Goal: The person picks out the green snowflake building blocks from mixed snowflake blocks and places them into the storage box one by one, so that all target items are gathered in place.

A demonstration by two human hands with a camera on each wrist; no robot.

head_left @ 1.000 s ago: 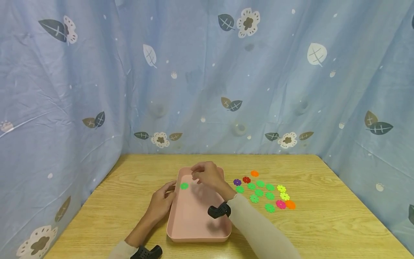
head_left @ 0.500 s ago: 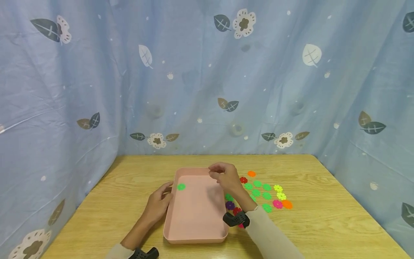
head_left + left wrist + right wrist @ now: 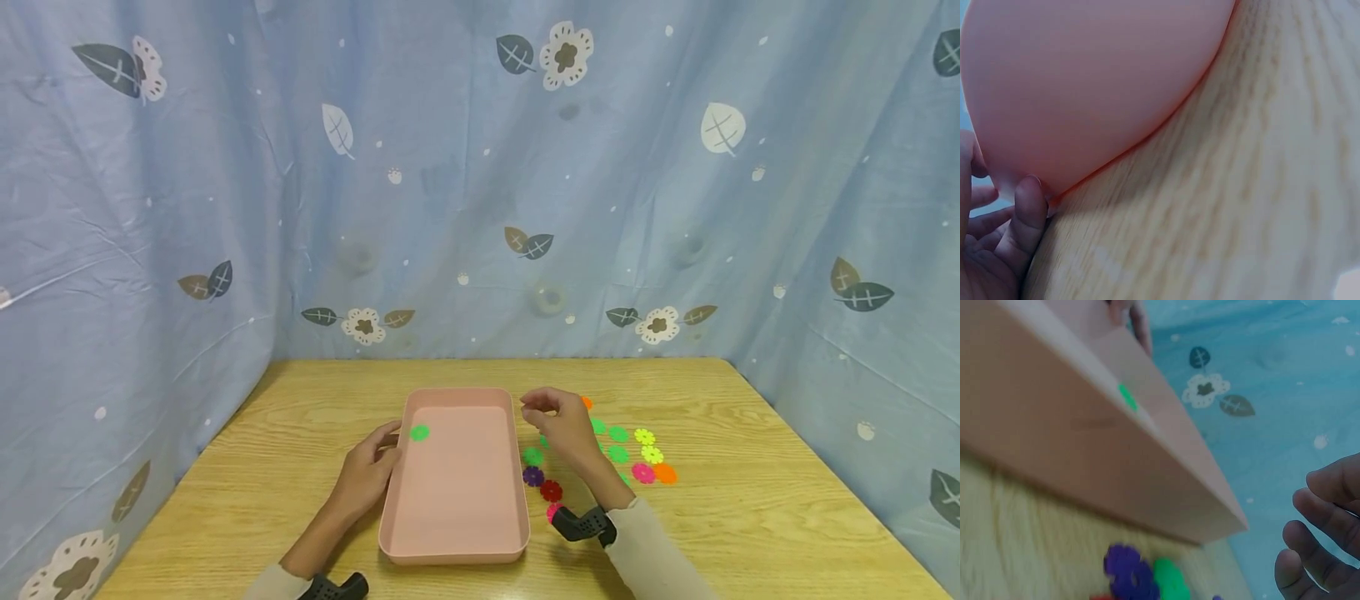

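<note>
A pink rectangular tray (image 3: pixel 453 500) lies on the table with one green snowflake disc (image 3: pixel 419 432) inside, near its far left corner. My left hand (image 3: pixel 367 475) holds the tray's left side. In the left wrist view its thumb (image 3: pixel 1030 209) rests against the outer wall, and in the right wrist view fingertips show at the rim. Beyond the tray's right edge my right hand (image 3: pixel 564 425) hovers over loose snowflake discs, its fingers loosely bent and apart, with nothing seen between them. The hand and forearm hide some discs.
Right of the tray lie several flat discs: a purple disc (image 3: pixel 533 476), a red disc (image 3: pixel 551 491), a pink disc (image 3: pixel 642 473), an orange disc (image 3: pixel 665 473), yellow and green ones. A patterned blue curtain (image 3: pixel 450 208) surrounds the wooden table (image 3: pixel 750 500).
My right hand has moved right from above the tray, past its right edge, to over the loose discs. My left hand keeps its place at the tray. The head view has shifted slightly.
</note>
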